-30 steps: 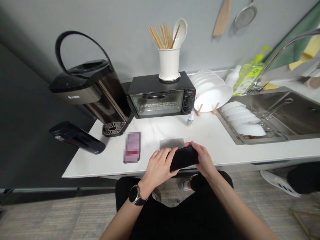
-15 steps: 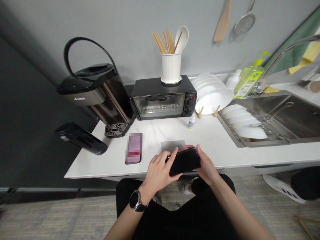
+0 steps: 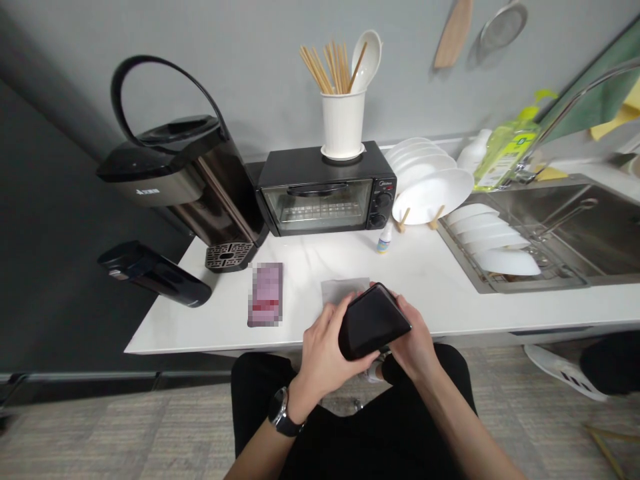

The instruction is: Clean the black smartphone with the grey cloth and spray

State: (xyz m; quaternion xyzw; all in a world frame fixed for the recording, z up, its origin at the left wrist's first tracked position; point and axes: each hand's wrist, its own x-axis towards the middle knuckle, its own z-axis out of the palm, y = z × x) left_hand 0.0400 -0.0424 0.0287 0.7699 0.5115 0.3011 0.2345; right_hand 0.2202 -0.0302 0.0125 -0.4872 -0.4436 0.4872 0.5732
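A black phone-like device [image 3: 374, 323] is held over the counter's front edge, its dark face tilted up. My left hand [image 3: 325, 347], with a watch on the wrist, grips its left side, the thumb along the lower edge. Around its right side are the fingers of my right hand [image 3: 414, 337], partly hidden behind it. Just beyond the device a grey sheet [image 3: 335, 291] lies flat on the white counter [image 3: 300, 267]. Another phone [image 3: 266, 293], its screen pixelated, rests to the left. A small white bottle [image 3: 385, 239] stands in front of the toaster oven [image 3: 320, 200].
At the left are a water dispenser [image 3: 200, 193] and a dark bottle-shaped object [image 3: 157, 275]. A white cup [image 3: 343, 123] with sticks and a spoon tops the oven. Racked plates [image 3: 435, 195], a soap bottle [image 3: 505, 157] and a sink [image 3: 590, 233] with bowls are right. A person's shoe [image 3: 565, 373] shows below.
The device is tilted more toward the camera, showing more of its dark face. Both hands have shifted slightly with it. The view has moved a little.
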